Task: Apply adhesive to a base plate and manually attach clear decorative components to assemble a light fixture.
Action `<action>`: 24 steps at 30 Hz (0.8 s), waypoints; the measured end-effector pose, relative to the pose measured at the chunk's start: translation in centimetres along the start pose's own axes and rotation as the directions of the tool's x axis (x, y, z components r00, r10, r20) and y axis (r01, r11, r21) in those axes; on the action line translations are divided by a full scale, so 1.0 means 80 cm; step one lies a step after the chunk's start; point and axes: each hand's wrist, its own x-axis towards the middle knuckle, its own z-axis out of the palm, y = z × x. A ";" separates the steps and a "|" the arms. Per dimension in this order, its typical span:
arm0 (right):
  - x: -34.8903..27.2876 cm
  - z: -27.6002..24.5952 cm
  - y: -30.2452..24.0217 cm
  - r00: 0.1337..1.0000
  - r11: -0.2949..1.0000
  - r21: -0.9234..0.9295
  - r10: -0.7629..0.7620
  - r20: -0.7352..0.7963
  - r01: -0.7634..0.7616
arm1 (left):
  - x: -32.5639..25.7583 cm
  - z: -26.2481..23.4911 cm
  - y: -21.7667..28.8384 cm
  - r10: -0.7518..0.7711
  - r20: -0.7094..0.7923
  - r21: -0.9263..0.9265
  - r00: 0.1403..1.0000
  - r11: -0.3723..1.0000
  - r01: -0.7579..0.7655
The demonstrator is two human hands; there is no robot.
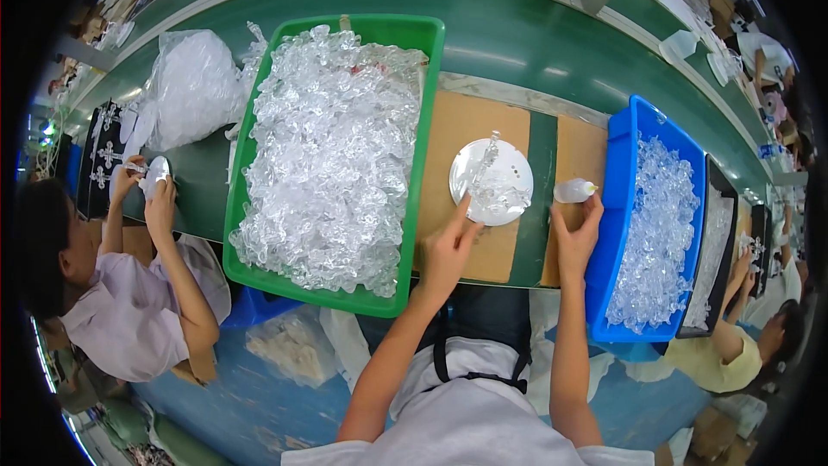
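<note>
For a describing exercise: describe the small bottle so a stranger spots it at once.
Find the blue bin on the table. Just left of it, the right hand holds the small bottle. Its yellowish tip sets it apart from the round white plate.

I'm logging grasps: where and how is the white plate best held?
Probably the plate by its upper-right rim, from the right: that edge looks bare, while clear pieces crowd the lower middle and the left hand is lower left.

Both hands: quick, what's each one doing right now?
Left hand: at the round white plate; grip cannot be told.
Right hand: closed, holding a small translucent bottle.
</note>
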 end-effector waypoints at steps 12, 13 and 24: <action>0.018 0.027 -0.146 0.865 0.993 0.016 -0.109 0.491 0.117 | -0.036 -0.020 -0.017 0.411 0.033 0.437 0.911 0.814 -0.383; 0.020 0.031 -0.143 0.827 0.995 0.001 -0.080 0.557 0.095 | -0.037 -0.020 -0.019 0.407 0.027 0.435 0.913 0.817 -0.378; 0.038 0.012 -0.165 0.767 0.977 -0.141 -0.033 0.641 0.160 | -0.040 -0.016 -0.025 0.404 0.025 0.381 0.914 0.842 -0.382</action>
